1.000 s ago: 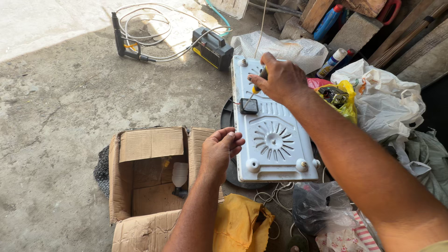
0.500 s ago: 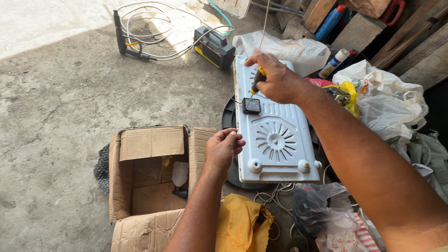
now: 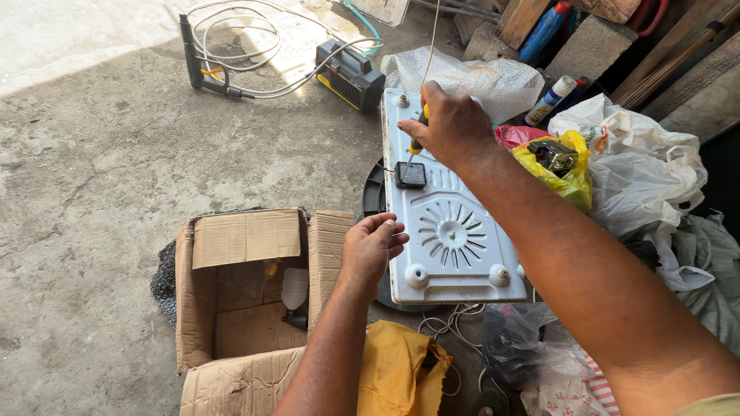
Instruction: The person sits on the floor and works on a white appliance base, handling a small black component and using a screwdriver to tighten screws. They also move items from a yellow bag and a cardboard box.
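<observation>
Head view, right hand (image 3: pixel 455 127) gripping screwdriver (image 3: pixel 417 140), tip down-left

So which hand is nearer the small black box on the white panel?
Right. The right hand is just above the small black box, screwdriver pointing at it; the left hand is lower, at the white panel's edge.

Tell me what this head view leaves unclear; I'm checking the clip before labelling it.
Head view:
- Screwdriver handle: mostly wrapped by the right hand; the tip's contact point is too small to tell.
- Left hand: fingers curl, hiding anything held.
- Cardboard box interior: flaps and shadow cover part.
- White panel far edge: behind the right hand.
</observation>
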